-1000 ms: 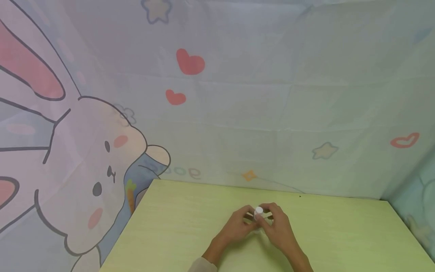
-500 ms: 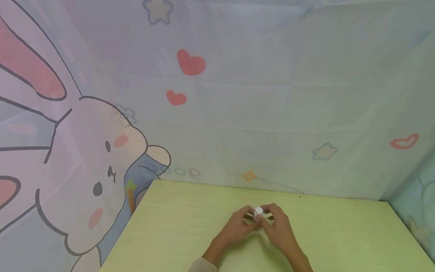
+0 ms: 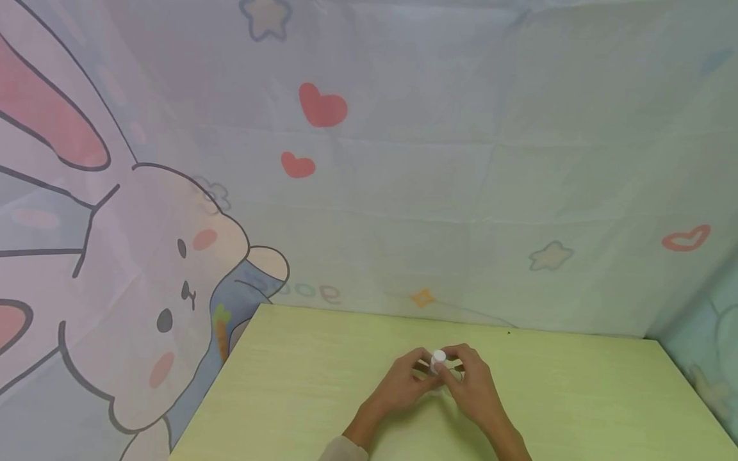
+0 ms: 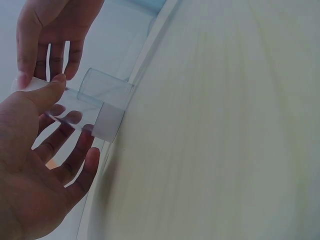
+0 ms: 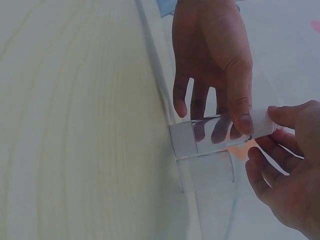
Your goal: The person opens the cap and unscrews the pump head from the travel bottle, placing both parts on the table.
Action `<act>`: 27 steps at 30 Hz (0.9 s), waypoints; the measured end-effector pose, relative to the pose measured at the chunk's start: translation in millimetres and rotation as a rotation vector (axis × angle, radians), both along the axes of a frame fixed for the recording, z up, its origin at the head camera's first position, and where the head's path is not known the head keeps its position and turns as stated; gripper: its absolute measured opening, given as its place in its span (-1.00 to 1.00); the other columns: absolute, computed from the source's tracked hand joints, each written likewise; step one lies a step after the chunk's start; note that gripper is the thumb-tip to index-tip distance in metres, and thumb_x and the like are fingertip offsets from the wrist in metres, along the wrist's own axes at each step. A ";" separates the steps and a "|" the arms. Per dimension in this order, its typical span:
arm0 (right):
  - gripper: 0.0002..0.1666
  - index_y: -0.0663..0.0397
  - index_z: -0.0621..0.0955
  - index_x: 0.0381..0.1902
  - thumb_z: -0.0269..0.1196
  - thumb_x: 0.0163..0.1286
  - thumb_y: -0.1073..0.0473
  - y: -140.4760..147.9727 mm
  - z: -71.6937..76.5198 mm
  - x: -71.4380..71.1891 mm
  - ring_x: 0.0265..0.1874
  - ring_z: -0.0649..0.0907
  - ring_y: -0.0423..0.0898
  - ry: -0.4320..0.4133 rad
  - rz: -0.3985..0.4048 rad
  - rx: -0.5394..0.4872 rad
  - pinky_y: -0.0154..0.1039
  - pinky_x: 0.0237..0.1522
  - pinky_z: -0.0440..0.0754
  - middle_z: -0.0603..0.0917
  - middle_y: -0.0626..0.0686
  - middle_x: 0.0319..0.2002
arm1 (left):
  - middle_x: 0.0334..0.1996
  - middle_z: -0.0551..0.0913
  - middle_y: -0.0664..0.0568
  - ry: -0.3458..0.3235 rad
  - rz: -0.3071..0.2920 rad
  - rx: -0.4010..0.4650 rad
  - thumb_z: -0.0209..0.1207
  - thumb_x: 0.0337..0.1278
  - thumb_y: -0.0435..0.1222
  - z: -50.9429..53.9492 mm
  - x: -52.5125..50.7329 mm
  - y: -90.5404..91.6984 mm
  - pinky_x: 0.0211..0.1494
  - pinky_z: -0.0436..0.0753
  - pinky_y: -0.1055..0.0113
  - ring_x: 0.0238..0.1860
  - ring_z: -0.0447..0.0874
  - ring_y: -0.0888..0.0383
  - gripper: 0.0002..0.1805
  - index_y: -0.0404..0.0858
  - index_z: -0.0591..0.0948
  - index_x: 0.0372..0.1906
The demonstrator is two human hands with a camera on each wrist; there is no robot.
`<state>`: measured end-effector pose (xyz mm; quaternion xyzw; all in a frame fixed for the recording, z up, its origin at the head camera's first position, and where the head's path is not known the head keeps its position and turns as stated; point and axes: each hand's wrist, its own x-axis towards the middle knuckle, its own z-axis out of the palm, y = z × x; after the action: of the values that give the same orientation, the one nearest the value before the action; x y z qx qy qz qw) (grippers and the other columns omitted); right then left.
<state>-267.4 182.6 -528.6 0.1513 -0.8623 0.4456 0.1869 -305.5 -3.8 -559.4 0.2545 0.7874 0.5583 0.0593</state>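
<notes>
A clear bottle (image 5: 215,134) with a white cap (image 3: 440,356) and a whitish band at its base (image 4: 108,122) stands upright on the table, between the two hands. My left hand (image 3: 399,384) grips the clear body, thumb on one side and fingers on the other. My right hand (image 3: 474,385) pinches the white cap between thumb and fingers. Close beside the bottle stands a short clear cylinder (image 4: 107,89), like a small cup or overcap; it shows in both wrist views. In the head view the hands hide most of the bottle.
The pale yellow-green table (image 3: 576,397) reaches back to a cloth backdrop (image 3: 403,192) printed with a rabbit, hearts and stars. A tiny dark speck (image 3: 509,333) lies near the table's far edge.
Both hands stay in almost the same place on the bottle and its cap. The head view shifts very slightly; no other movement is visible.
</notes>
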 end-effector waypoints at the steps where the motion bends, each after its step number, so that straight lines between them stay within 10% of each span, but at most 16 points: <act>1: -0.74 0.10 0.66 0.03 0.43 0.47 0.17 -0.1 0.3 0.2 0.01 0.63 -0.03 0.002 0.001 0.000 -0.10 -0.01 0.72 0.69 -0.07 -0.04 | 0.16 0.65 0.14 0.000 0.000 0.001 0.35 0.44 -0.01 0.1 -0.2 0.1 -0.03 0.73 0.33 0.14 0.70 -0.04 -0.74 -0.04 0.61 -0.03; 27: -0.71 0.14 0.64 0.04 0.42 0.49 0.14 -2.6 2.1 0.5 0.03 0.62 -0.04 -0.048 -0.012 -0.006 -0.02 0.03 0.73 0.68 -0.04 -0.04 | 0.10 0.66 0.22 0.021 -0.001 -0.016 0.35 0.45 -0.06 2.1 0.2 0.5 0.09 0.69 0.34 0.15 0.69 0.07 -0.78 -0.05 0.60 -0.03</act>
<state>-266.9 180.0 -526.5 0.1348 -0.8662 0.4504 0.1693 -305.3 -3.3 -557.3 0.2604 0.7922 0.5493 0.0532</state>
